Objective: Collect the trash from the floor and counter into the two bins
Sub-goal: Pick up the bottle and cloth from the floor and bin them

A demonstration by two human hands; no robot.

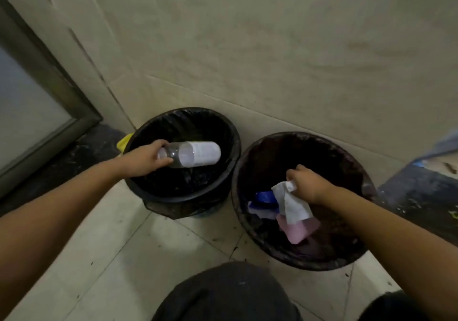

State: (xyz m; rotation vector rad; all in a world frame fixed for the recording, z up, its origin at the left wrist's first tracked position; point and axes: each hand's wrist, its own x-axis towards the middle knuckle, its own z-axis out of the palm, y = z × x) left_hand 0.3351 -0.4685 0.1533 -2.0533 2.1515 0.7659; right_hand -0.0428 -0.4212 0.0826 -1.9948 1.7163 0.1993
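Observation:
Two round bins lined with black bags stand side by side against the tiled wall. Over the left bin [224, 132] my left hand [143, 158] grips the neck end of a clear plastic bottle [195, 154] with a white label, held level above the opening. Over the right bin [357, 164] my right hand [307, 183] pinches a crumpled white tissue [292, 204] that hangs down into it. Inside the right bin lie a blue piece [265, 197] and a pink piece [297, 231] of trash. The left bin's bottom looks dark; I cannot tell what it holds.
A framed glass door [37, 112] stands at the left above a dark threshold. Something yellow [124, 142] peeks out behind the left bin. A dark ledge [418, 192] lies at the right. My dark-clothed knee [223, 296] fills the bottom centre above the pale floor tiles.

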